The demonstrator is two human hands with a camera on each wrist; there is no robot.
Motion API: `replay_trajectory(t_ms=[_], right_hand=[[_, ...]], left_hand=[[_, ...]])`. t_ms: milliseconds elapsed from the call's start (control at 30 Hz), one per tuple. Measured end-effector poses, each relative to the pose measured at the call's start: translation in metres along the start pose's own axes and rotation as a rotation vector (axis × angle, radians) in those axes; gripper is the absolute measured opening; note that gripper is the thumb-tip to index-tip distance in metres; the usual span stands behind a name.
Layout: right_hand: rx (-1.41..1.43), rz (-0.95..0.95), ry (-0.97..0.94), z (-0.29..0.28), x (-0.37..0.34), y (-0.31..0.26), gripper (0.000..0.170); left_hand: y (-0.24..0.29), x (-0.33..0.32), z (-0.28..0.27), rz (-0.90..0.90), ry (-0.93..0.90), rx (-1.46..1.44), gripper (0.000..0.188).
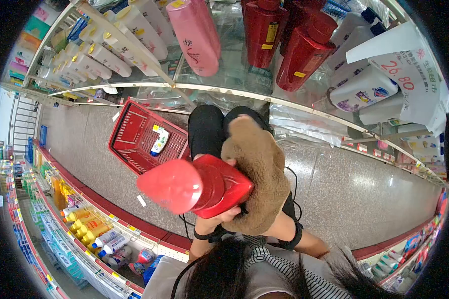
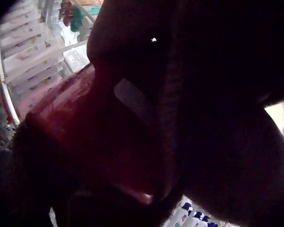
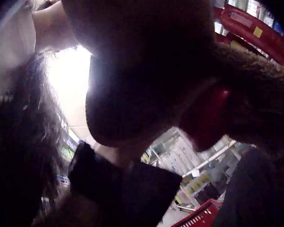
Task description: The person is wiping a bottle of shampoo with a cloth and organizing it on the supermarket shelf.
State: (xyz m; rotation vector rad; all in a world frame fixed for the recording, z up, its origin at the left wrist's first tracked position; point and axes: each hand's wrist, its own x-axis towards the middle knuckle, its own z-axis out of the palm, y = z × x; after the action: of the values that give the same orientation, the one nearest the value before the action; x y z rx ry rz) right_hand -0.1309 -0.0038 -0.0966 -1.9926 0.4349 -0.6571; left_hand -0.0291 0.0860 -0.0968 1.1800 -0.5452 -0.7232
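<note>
One red bottle [image 1: 214, 189] is held above the lap, cap end toward the head camera, with the left hand's [image 1: 223, 217] grip clamped round it. One brown cloth [image 1: 262, 174] lies against it and largely covers the right hand [image 1: 280, 226], whose grip I cannot tell. Both forearms reach up, the right slanting inward. One red basket [image 1: 122, 144] holds one white bottle [image 1: 159, 140]; at least three more red bottles [image 1: 307, 57] stand on the shelf [image 1: 224, 91].

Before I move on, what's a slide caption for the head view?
Left hand holds a red bottle beside brown cloth; a red basket below.
</note>
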Motion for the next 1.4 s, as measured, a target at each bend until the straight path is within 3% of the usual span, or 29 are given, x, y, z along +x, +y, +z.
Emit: replay_trajectory(t_ms=[33,100,133,200,233,267,300,333,367,400,467,500,533,600,633,667,733,767,800,867,967,1000,1067,1100,1167,1200,1267,1400], right_hand=[[-0.029,-0.011,-0.019,0.003,-0.003,0.0,0.085],[-0.081,-0.025,-0.058,0.002,-0.008,0.003,0.088],[-0.094,-0.027,-0.076,0.001,-0.009,0.006,0.089],[-0.096,-0.021,-0.094,-0.005,-0.011,0.013,0.09],[0.283,0.133,-0.109,-0.009,-0.014,0.021,0.093],[0.664,0.285,-0.12,-0.014,-0.016,0.027,0.095],[0.784,0.381,-0.178,-0.022,-0.012,0.027,0.097],[0.785,0.383,-0.178,-0.028,-0.01,0.031,0.097],[0.735,0.32,-0.293,-0.035,-0.007,0.035,0.097],[0.683,0.256,-0.409,-0.039,-0.002,0.036,0.097],[0.706,0.208,-0.432,-0.04,0.008,0.029,0.097],[0.71,0.212,-0.402,-0.038,0.008,0.03,0.095],[0.714,0.214,-0.372,-0.036,0.007,0.031,0.093],[0.706,0.231,-0.284,-0.029,-0.003,0.033,0.091],[0.697,0.251,-0.192,-0.027,-0.006,0.034,0.088],[0.702,0.255,-0.196,-0.029,-0.006,0.03,0.088],[0.168,0.221,-0.09,-0.036,-0.002,0.022,0.088],[-0.17,0.037,-0.103,-0.039,0.0,0.028,0.099],[-0.17,0.038,-0.097,-0.038,0.002,0.022,0.099],[0.154,0.263,0.138,-0.037,0.008,0.003,0.096],[0.013,0.115,0.117,-0.036,0.015,-0.001,0.093],[0.01,0.115,0.113,-0.036,0.011,0.0,0.093],[0.282,0.189,0.111,-0.032,0.001,0.007,0.092],[0.286,0.19,0.106,-0.033,-0.002,0.012,0.092],[0.01,0.108,-0.152,-0.042,-0.009,0.028,0.094],[0.011,0.106,-0.152,-0.044,-0.014,0.036,0.094],[0.186,0.309,-0.269,-0.047,-0.025,0.046,0.095],[0.385,0.354,-0.429,-0.061,-0.006,0.033,0.087]], left_hand=[[0.007,0.009,0.004,-0.001,0.0,0.0,0.089],[0.014,0.028,0.009,0.275,-0.051,-0.124,0.073],[0.014,0.037,0.012,0.27,-0.049,-0.125,0.073],[0.013,0.051,0.016,0.628,-0.055,-0.027,0.042],[0.005,0.056,0.0,0.644,-0.191,-0.054,0.066],[0.002,0.057,0.0,0.64,-0.192,-0.055,0.066],[0.003,0.059,0.005,0.637,-0.278,-0.241,0.066],[0.003,0.06,0.008,0.631,-0.362,-0.427,0.066],[0.002,0.058,0.01,0.596,-0.395,-0.529,0.07],[0.0,0.059,0.008,0.596,-0.393,-0.53,0.07],[-0.006,0.061,0.004,0.627,-0.479,-0.596,0.073],[-0.003,0.056,0.018,0.646,-0.286,-0.624,0.025],[-0.003,0.057,0.019,0.648,-0.284,-0.623,0.025],[-0.003,0.059,0.019,0.602,-0.267,-0.513,0.028],[0.005,0.055,0.009,0.464,-0.267,-0.408,0.034],[0.015,0.052,0.001,0.415,-0.297,-0.143,0.042],[0.018,0.051,0.004,0.174,-0.056,-0.46,0.064],[0.02,0.057,0.004,0.221,-0.047,-0.532,0.09],[0.024,0.055,0.01,0.214,0.063,-0.503,0.104],[0.021,0.053,0.017,0.234,0.086,-0.628,0.103],[0.022,0.049,0.022,0.279,0.113,-0.68,0.096],[0.023,0.048,0.022,0.326,0.037,-0.663,0.09],[0.023,0.045,0.02,0.376,-0.061,-0.609,0.09],[0.022,0.044,0.02,0.377,-0.056,-0.605,0.09],[0.018,0.046,0.019,0.407,-0.147,-0.592,0.08],[0.017,0.046,0.018,0.41,-0.147,-0.591,0.08],[0.015,0.043,0.018,0.344,-0.168,-0.56,0.076],[0.009,0.039,0.018,0.276,-0.146,-0.665,0.076]])
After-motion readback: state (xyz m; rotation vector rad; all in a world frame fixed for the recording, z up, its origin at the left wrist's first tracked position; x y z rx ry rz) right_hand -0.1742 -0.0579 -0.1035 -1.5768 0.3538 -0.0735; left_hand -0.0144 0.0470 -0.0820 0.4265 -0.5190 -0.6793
